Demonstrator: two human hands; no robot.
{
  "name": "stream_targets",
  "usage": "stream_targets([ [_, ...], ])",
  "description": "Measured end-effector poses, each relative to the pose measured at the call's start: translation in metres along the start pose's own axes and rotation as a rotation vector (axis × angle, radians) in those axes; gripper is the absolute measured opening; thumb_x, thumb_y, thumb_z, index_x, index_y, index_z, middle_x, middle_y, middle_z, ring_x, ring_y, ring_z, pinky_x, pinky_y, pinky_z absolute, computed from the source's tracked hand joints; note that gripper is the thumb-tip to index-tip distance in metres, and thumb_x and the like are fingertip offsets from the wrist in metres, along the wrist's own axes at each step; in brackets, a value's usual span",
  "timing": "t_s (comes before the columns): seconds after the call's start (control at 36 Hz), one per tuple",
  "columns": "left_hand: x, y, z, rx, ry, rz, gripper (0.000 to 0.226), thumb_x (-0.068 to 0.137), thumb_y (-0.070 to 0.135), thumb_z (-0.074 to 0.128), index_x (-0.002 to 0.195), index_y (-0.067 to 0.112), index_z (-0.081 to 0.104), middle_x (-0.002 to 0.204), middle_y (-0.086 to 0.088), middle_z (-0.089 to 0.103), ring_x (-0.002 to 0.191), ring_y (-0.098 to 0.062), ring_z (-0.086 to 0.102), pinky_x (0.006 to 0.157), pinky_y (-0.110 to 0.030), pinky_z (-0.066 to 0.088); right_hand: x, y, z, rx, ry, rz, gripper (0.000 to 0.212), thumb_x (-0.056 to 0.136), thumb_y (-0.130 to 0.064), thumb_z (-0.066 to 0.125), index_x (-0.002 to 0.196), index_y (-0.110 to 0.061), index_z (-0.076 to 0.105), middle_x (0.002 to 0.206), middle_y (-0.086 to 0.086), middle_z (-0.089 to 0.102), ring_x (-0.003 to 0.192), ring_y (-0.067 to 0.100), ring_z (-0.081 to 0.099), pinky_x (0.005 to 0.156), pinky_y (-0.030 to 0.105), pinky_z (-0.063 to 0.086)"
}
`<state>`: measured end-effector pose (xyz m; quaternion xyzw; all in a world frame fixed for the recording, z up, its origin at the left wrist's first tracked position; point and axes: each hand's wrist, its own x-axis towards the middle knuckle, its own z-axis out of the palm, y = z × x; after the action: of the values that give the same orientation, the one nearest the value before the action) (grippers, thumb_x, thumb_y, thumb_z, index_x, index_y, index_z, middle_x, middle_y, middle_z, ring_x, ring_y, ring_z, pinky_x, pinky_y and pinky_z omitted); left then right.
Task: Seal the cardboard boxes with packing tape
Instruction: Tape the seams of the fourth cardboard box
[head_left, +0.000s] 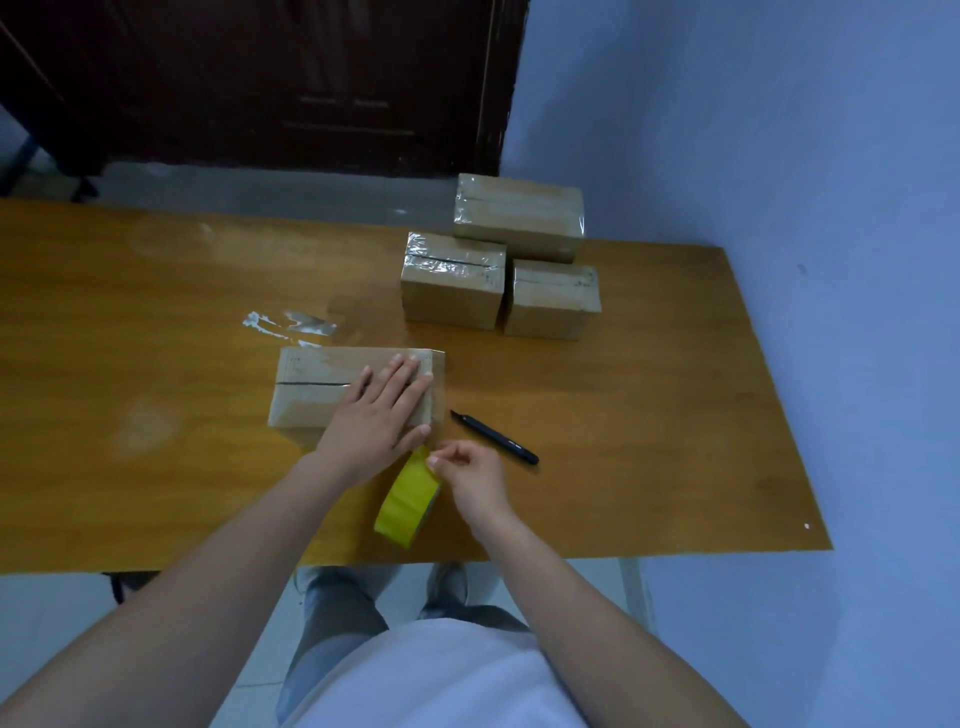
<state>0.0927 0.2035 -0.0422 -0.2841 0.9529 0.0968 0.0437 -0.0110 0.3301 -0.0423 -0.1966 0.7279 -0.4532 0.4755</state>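
Pressing flat with straight fingers, the left hand (382, 410) holds down the right end of the plain brown cardboard box (332, 387) near the desk's (156, 364) front; its centre seam looks only partly taped. The right hand (470, 475) pinches the yellow roll of packing tape (405, 501) just beside it. Three film-shiny taped cardboard boxes (498, 260) sit finished behind. A black pen-shaped cutter (493, 437) and crumpled clear tape scraps (291, 325) lie close, though neither blocks the work.
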Motion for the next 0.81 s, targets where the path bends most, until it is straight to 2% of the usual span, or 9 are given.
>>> stream_targets([
  [0.08, 0.002, -0.001, -0.001, -0.001, 0.014, -0.011, 0.083, 0.084, 0.063, 0.006, 0.151, 0.017, 0.022, 0.160, -0.004, 0.013, 0.148, -0.020, 0.007, 0.117, -0.041, 0.004, -0.005, -0.002, 0.000, -0.081, -0.061, -0.013, 0.025, 0.084, -0.006, 0.066, 0.066, -0.020, 0.058, 0.098, 0.000, 0.066, 0.097, 0.014, 0.060, 0.085, 0.027, 0.042],
  [0.17, 0.002, -0.002, 0.002, 0.017, 0.031, -0.007, 0.082, 0.086, 0.063, 0.010, 0.151, 0.016, 0.024, 0.159, -0.005, 0.015, 0.147, -0.022, 0.009, 0.117, -0.044, 0.008, -0.011, 0.000, -0.001, -0.097, -0.104, -0.019, 0.026, 0.084, -0.003, 0.066, 0.065, -0.020, 0.059, 0.100, -0.003, 0.066, 0.096, 0.010, 0.059, 0.082, 0.021, 0.040],
  [0.25, 0.001, -0.004, 0.005, 0.061, 0.059, 0.026, 0.073, 0.089, 0.054, 0.049, 0.147, 0.011, 0.034, 0.154, -0.012, 0.029, 0.144, -0.028, 0.023, 0.113, -0.049, 0.022, -0.009, 0.000, -0.010, -0.103, -0.071, -0.018, 0.026, 0.083, -0.002, 0.066, 0.064, -0.018, 0.059, 0.093, -0.007, 0.067, 0.093, 0.009, 0.061, 0.087, 0.025, 0.042],
  [0.28, 0.001, -0.004, 0.007, 0.080, 0.066, 0.036, 0.077, 0.083, 0.048, 0.065, 0.144, 0.009, 0.039, 0.151, -0.014, 0.035, 0.141, -0.030, 0.030, 0.110, -0.051, 0.028, -0.008, 0.000, -0.015, -0.103, -0.053, -0.020, 0.025, 0.083, -0.001, 0.066, 0.064, -0.017, 0.059, 0.091, -0.008, 0.067, 0.090, 0.007, 0.061, 0.087, 0.025, 0.042],
  [0.33, 0.001, -0.004, 0.008, 0.096, 0.088, 0.038, 0.083, 0.071, 0.041, 0.079, 0.139, 0.007, 0.046, 0.146, -0.015, 0.043, 0.135, -0.033, 0.040, 0.104, -0.053, 0.035, -0.004, -0.003, -0.029, -0.117, -0.025, -0.037, 0.026, 0.082, 0.001, 0.066, 0.064, -0.016, 0.059, 0.090, -0.005, 0.068, 0.086, 0.007, 0.061, 0.087, 0.026, 0.044],
  [0.53, 0.002, -0.003, 0.015, 0.132, 0.172, 0.029, 0.080, 0.073, 0.041, 0.078, 0.140, 0.010, 0.047, 0.147, -0.014, 0.042, 0.136, -0.031, 0.039, 0.106, -0.051, 0.035, 0.016, -0.021, -0.081, -0.409, -0.094, 0.005, 0.023, 0.085, -0.007, 0.067, 0.066, -0.019, 0.059, 0.099, 0.008, 0.071, 0.094, 0.021, 0.064, 0.087, 0.036, 0.050],
  [0.64, 0.004, -0.002, 0.016, 0.105, 0.211, 0.023, 0.080, 0.071, 0.039, 0.080, 0.138, 0.010, 0.048, 0.145, -0.014, 0.044, 0.135, -0.031, 0.040, 0.106, -0.052, 0.036, 0.031, -0.021, -0.081, -0.671, -0.215, 0.042, 0.022, 0.089, -0.014, 0.064, 0.069, -0.020, 0.056, 0.082, 0.000, 0.062, 0.077, 0.013, 0.055, 0.065, 0.024, 0.043],
  [0.72, 0.004, -0.003, 0.017, 0.082, 0.224, 0.030, 0.079, 0.072, 0.039, 0.079, 0.139, 0.011, 0.046, 0.147, -0.013, 0.042, 0.137, -0.030, 0.038, 0.107, -0.052, 0.033, 0.043, -0.013, -0.067, -0.802, -0.278, 0.067, 0.010, 0.094, -0.017, 0.057, 0.085, -0.014, 0.060, 0.091, 0.003, 0.059, 0.079, 0.015, 0.052, 0.063, 0.025, 0.039],
  [0.81, 0.005, -0.004, 0.017, 0.068, 0.237, 0.033, 0.079, 0.072, 0.039, 0.079, 0.139, 0.011, 0.046, 0.148, -0.012, 0.042, 0.138, -0.029, 0.037, 0.108, -0.049, 0.031, 0.055, -0.010, -0.055, -0.862, -0.268, 0.063, 0.016, 0.095, -0.017, 0.054, 0.102, -0.006, 0.062, 0.101, 0.009, 0.061, 0.086, 0.019, 0.054, 0.071, 0.026, 0.038],
])
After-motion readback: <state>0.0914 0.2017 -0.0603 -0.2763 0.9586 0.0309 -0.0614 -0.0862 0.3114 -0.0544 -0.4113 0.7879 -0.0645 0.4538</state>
